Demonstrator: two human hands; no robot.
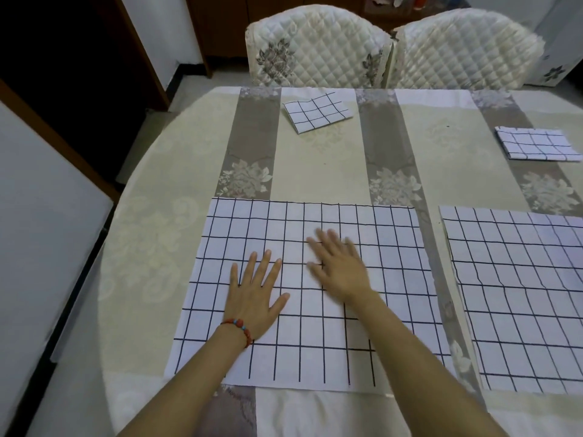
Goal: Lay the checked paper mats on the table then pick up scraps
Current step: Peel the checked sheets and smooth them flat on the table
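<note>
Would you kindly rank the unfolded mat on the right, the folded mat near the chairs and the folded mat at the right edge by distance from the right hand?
From the right hand:
1. Unfolded mat on the right, beside it.
2. Folded mat near the chairs, far side, centre.
3. Folded mat at the right edge, far right.

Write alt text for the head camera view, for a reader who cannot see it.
Both hands, the left hand and right hand, lie flat with straight fingers on an unfolded checked paper mat at the near edge of a table covered by a floral tablecloth. A second unfolded mat lies to its right, and two folded checked mats rest farther back, before two quilted chairs.
</note>
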